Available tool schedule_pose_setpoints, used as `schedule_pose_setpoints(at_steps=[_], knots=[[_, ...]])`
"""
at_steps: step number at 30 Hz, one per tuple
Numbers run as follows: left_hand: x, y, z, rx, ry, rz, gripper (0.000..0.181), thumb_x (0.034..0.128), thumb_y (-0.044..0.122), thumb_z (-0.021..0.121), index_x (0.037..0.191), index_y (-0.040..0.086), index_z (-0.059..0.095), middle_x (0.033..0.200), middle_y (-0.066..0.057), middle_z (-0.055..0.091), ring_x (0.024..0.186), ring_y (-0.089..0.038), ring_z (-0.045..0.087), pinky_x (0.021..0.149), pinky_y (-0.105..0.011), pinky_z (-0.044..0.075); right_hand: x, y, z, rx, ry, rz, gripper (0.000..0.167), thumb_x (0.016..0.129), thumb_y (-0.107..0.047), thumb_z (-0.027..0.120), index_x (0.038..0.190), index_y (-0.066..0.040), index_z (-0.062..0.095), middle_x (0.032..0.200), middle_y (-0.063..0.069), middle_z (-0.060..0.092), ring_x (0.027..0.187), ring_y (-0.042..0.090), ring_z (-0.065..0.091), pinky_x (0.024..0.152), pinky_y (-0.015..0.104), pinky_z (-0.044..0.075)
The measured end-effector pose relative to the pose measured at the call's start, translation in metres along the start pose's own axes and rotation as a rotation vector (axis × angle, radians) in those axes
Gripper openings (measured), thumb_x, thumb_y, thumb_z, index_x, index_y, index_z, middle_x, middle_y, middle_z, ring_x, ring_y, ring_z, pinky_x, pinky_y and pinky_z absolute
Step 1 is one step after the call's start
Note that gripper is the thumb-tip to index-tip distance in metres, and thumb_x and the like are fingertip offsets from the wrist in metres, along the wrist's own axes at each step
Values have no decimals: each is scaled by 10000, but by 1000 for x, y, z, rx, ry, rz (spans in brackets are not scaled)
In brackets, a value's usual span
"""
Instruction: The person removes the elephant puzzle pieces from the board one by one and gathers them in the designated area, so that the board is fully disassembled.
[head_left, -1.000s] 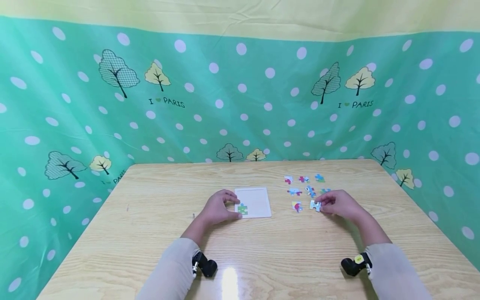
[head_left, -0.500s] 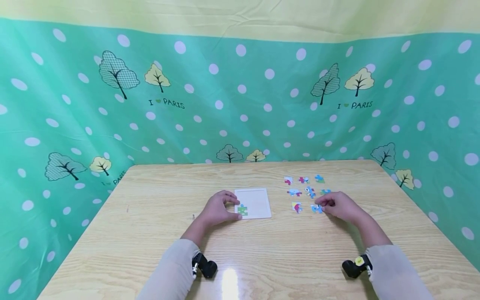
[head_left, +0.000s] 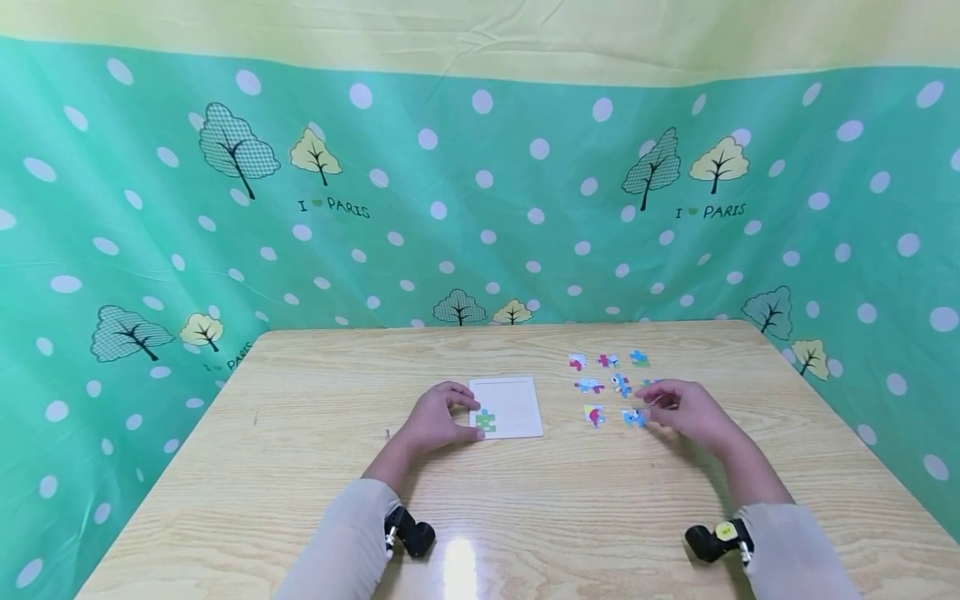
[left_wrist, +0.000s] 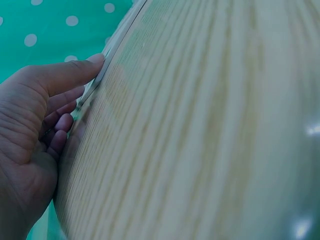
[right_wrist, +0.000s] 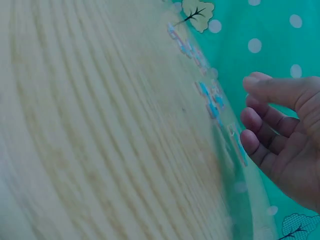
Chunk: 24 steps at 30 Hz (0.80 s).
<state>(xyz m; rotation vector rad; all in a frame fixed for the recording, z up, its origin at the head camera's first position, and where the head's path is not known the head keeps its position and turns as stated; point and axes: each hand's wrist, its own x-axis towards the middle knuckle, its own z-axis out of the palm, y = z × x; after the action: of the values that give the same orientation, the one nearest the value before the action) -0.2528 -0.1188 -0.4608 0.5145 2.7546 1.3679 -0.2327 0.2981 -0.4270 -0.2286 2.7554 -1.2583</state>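
Observation:
My left hand (head_left: 438, 417) holds the left edge of a white puzzle tray (head_left: 516, 404), thumb at its near corner and fingers farther up the side. In the left wrist view the thumb (left_wrist: 82, 74) rests on the tray's thin edge. One green puzzle piece (head_left: 485, 421) lies in the tray's near left corner. To the right, my right hand (head_left: 686, 412) is just beside a blue and white puzzle piece (head_left: 632, 417), with nothing between its fingers. The right wrist view shows the right hand (right_wrist: 285, 125) apart from the pieces, thumb and fingers spread.
Around the right hand lie several loose puzzle pieces in rough rows, among them a red and yellow one (head_left: 594, 415) and a blue and green one (head_left: 639, 358). Behind the wooden table (head_left: 337, 367) hangs a green dotted curtain (head_left: 405, 167).
The right hand has turned the blue and white piece on the table, let it go, and drawn slightly back to the right with fingers spreading. The left hand has stayed at the tray.

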Motion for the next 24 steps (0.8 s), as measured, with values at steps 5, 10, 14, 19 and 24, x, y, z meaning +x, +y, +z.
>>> schedule_pose_setpoints(at_steps=[5,10,14,19,24], knots=[[0,1,0,-2,1,-4,375,716,139,959,1041,47,797,1202,-41,650,1213,-288,589,1108,-464,456,-3,-5,-1,62,8,-13,393,935,-85,745,1294,39,642,1188,192,642,1007,276,599,747,327,565],[-1,1,0,-4,2,-3,379,712,138,961,1041,47,796,1206,-43,650,1216,-293,587,1108,-466,455,-6,-14,-1,118,12,-52,437,929,-71,751,1334,35,624,1220,213,623,1011,261,577,773,288,561],[-1,0,1,-1,4,2,384,707,141,963,1039,46,795,1205,-44,650,1215,-301,587,1105,-476,457,-7,-22,0,145,-7,-97,469,924,-96,779,1343,43,619,1240,224,610,1027,276,571,802,274,559],[0,0,1,7,6,5,383,707,145,963,1039,50,796,1212,-47,651,1222,-301,585,1104,-470,457,-9,-32,1,178,-30,-138,506,919,-132,800,1346,56,605,1264,246,606,1094,324,583,840,267,564],[-1,1,0,0,-1,3,386,709,137,961,1044,43,795,1215,-49,648,1226,-296,582,1110,-456,453,-11,-41,5,195,-44,-180,489,920,-89,787,1344,65,599,1296,270,608,1161,413,586,906,242,543]])
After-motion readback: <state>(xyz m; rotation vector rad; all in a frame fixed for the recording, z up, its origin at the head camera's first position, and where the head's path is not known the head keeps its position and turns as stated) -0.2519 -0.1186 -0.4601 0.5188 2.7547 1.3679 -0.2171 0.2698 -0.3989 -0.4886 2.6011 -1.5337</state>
